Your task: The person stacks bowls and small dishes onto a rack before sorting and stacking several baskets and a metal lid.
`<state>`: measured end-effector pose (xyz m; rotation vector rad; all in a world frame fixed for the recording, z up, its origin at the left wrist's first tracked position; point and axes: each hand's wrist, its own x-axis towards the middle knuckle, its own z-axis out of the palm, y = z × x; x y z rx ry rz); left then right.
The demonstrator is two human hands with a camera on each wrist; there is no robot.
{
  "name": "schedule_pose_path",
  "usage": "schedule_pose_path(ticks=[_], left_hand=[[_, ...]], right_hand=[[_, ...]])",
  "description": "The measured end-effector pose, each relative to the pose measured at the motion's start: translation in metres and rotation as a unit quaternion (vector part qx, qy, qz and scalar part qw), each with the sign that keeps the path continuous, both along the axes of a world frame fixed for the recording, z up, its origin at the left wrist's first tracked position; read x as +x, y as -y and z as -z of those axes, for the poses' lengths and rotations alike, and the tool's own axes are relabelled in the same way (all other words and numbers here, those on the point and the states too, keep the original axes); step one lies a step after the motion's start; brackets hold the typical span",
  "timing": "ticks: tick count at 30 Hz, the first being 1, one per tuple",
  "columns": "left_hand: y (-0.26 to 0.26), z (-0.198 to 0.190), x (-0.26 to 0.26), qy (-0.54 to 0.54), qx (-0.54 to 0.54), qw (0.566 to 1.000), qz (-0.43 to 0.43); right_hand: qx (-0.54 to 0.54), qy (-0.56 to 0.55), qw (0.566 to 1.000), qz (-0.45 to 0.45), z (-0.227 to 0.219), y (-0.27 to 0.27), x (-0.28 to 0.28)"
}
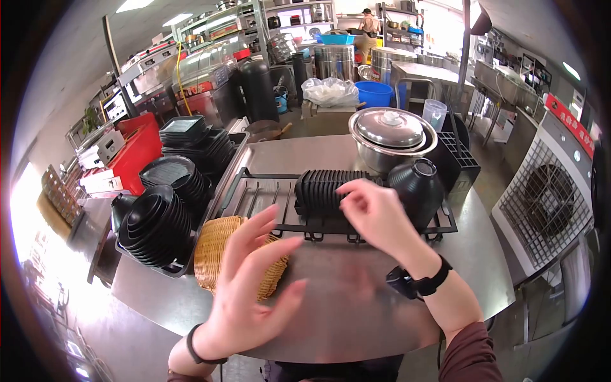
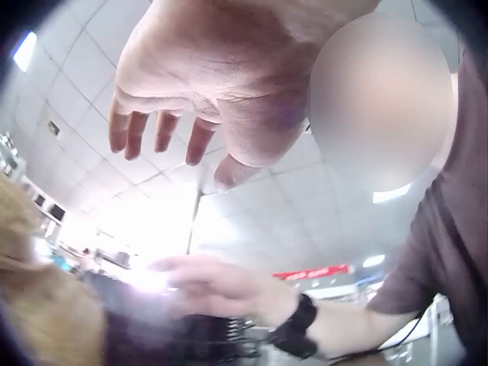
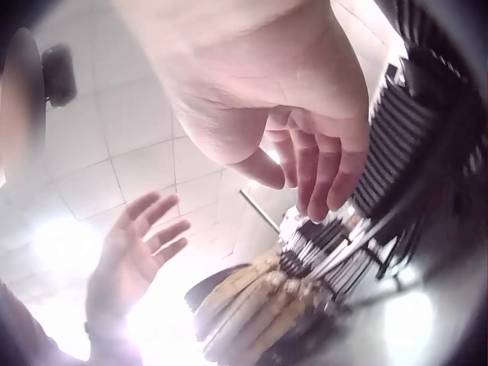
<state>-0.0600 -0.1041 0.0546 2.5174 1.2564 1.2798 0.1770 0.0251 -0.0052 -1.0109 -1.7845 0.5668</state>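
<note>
Basically, a row of black dishes (image 1: pixel 328 188) stands on edge, packed side by side, in the middle of a black wire rack (image 1: pixel 299 228) on the steel surface (image 1: pixel 331 318). The right hand (image 1: pixel 375 216) is just by the right end of that row, its fingers loosely bent and the thumb apart from them, nothing in its grip; whether a fingertip touches a dish I can't tell. The left hand (image 1: pixel 251 286) is raised with fingers and thumb spread apart, empty, in front of the wicker basket (image 1: pixel 213 248) in the head view and clear of it in the left wrist view. At the rack's right end sits a black bowl stack (image 1: pixel 414 191), base up, and behind it a steel pot (image 1: pixel 375 156) under a domed lid (image 1: pixel 389 127). To the left, past the basket, a tray (image 1: pixel 219 184) bears nested black bowls (image 1: pixel 153 229), round black plates (image 1: pixel 168 170) and rectangular dishes (image 1: pixel 183 127). Farther off are a blue tub (image 1: pixel 373 95), a large fan unit (image 1: pixel 547 191) on the right, and a person (image 1: pixel 368 30) near the shelves
</note>
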Motion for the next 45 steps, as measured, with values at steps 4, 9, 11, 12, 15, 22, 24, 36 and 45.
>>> schedule_pose_path(ticks=[4,9,11,12,15,22,24,36,45], left_hand=[[-0.056,0.002,0.054,0.102,0.070,0.992,0.028],[-0.148,0.045,0.086,0.460,-0.199,0.865,0.011],[-0.174,0.065,0.077,0.549,-0.214,0.807,-0.034],[-0.179,0.072,0.072,0.469,-0.158,0.861,-0.116],[-0.186,0.089,0.062,0.227,-0.002,0.942,-0.246],[-0.197,0.112,0.073,0.305,-0.240,0.902,-0.188],[-0.201,0.124,0.073,0.329,-0.251,0.892,-0.184],[-0.187,0.124,0.087,0.281,-0.197,0.906,-0.248],[-0.195,0.137,0.094,0.315,-0.132,0.897,-0.281]], right_hand=[[0.068,0.091,0.980,0.165,-0.015,-0.011,0.031],[0.033,0.170,0.964,0.199,-0.019,-0.007,0.040],[0.045,0.217,0.955,0.196,-0.012,-0.007,0.043],[0.043,0.249,0.949,0.188,-0.009,-0.007,0.043],[0.022,0.278,0.941,0.193,-0.008,-0.001,0.032],[0.098,0.365,0.902,0.208,0.012,0.000,0.005],[0.183,0.385,0.871,0.243,0.009,-0.005,0.000],[0.027,0.287,0.924,0.251,0.018,-0.048,-0.019],[-0.178,-0.053,0.970,0.156,0.005,-0.052,0.009]])
